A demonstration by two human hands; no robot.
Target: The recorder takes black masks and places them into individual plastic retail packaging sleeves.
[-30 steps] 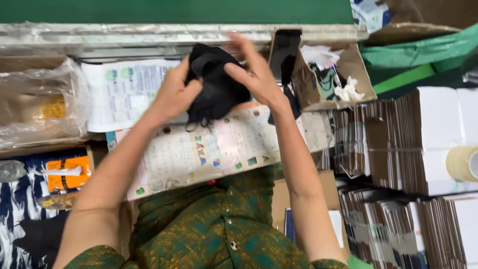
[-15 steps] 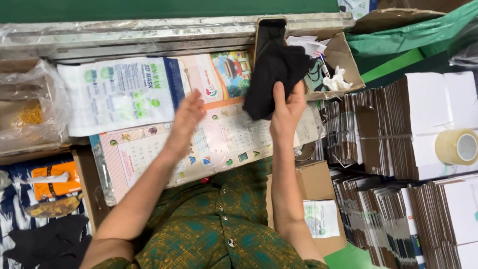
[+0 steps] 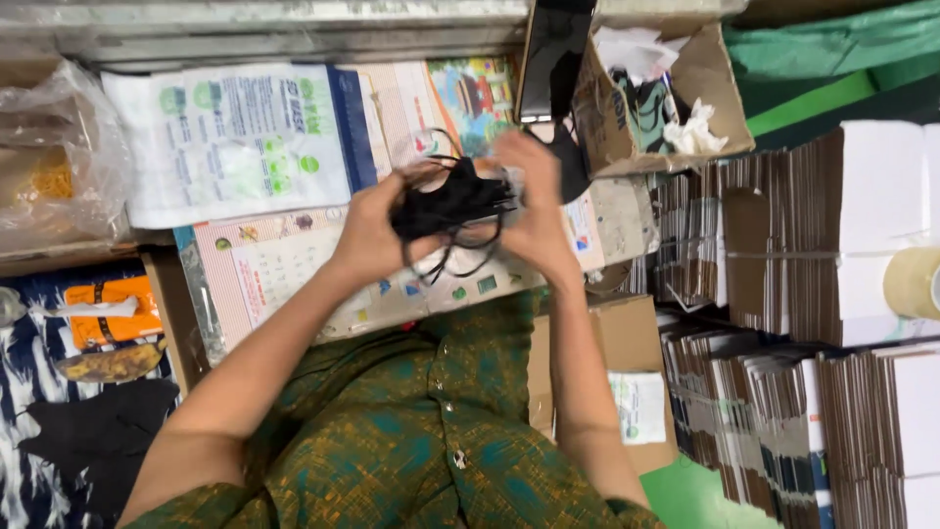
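Note:
Both of my hands hold a small stack of black face masks point(image 3: 452, 204) with thin ear loops dangling below it. My left hand point(image 3: 370, 227) grips the stack's left end, and my right hand point(image 3: 534, 211) grips its right end. The stack hangs over a work surface covered with printed paper sheets point(image 3: 284, 264). Just behind my right hand stands a black phone-like slab point(image 3: 553, 54), leaning against an open cardboard box point(image 3: 705, 83).
The cardboard box holds crumpled white tissue and a dark patterned item. Stacks of flat folded cartons point(image 3: 813, 294) fill the right side, with a roll of tape point(image 3: 911, 282) on them. A clear plastic bag point(image 3: 49, 157) and an orange packet point(image 3: 103, 309) lie at left.
My right hand has come down from the box area. My left hand has taken hold too, and the black masks now sit between both hands, lower and further left.

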